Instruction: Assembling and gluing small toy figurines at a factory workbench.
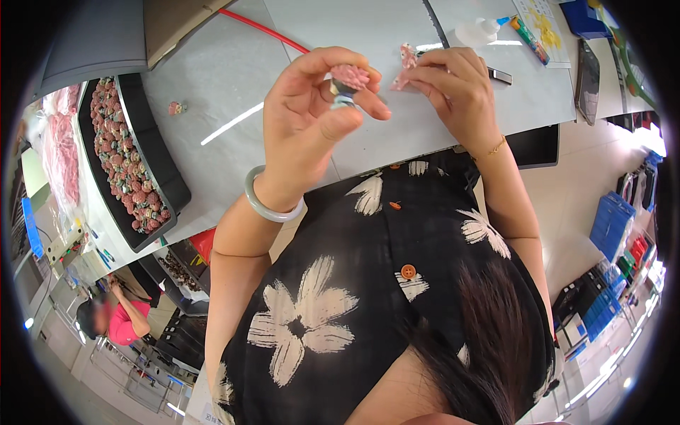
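Between the thumb and fingers of my left hand (301, 106) is a small figurine (350, 78), with a bumpy pink top and a dark, pale-blue lower part. It is held up above the grey table. Beside it, my right hand (460, 92) pinches a small pink piece with pale specks (404, 67); its exact kind is unclear. The fingers partly cover this piece. A metallic strip with a dark edge (501, 76) shows past the right hand, lying on the table. The two hands are apart.
A black tray (164, 142) full of small pink figurines stands at left. One loose figurine (177, 108) lies nearby. Farther off are a red rod (262, 28), a white bottle (478, 32), a colourful tube (531, 44) and a phone-like slab (588, 81). A co-worker (131, 322) is at lower left.
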Action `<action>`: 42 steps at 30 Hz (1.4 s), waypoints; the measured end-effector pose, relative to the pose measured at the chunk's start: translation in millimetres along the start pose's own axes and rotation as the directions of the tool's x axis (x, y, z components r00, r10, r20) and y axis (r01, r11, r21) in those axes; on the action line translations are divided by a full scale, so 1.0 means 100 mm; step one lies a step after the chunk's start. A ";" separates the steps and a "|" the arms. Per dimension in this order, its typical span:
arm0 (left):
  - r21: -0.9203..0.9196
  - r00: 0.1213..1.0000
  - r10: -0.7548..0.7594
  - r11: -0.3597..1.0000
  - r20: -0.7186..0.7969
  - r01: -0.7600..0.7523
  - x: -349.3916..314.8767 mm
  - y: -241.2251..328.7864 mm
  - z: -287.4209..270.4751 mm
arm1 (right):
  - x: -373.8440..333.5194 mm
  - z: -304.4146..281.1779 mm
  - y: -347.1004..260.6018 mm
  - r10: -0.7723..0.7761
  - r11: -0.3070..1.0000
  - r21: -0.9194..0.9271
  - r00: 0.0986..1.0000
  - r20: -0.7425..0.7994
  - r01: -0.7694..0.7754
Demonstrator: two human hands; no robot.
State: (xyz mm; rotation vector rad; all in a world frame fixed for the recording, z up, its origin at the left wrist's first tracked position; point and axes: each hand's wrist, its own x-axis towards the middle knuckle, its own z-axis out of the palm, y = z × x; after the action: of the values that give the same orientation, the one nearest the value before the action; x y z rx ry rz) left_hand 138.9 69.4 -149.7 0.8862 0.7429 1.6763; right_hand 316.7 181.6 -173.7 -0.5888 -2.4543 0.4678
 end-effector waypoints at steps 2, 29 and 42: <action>0.089 1.000 0.024 0.996 -0.006 -0.023 -0.02 -0.01 0.04 | 0.05 -0.01 -0.05 0.010 0.997 0.074 0.999 -0.033 -0.008; -0.135 0.994 -0.072 0.989 -0.076 0.062 -0.01 -0.04 -0.03 | 0.02 -0.06 -0.09 0.115 0.989 -0.084 0.992 -0.050 -0.119; -0.142 0.995 -0.088 0.987 -0.052 0.079 -0.06 0.01 -0.06 | 0.18 -0.23 -0.58 0.279 0.916 0.300 0.960 0.002 -0.267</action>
State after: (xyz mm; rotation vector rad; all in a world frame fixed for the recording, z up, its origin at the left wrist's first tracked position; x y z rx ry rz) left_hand 134.3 62.6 -153.6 0.7015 0.6834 1.6639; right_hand 299.4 146.4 -121.7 -0.8059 -2.2101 0.9109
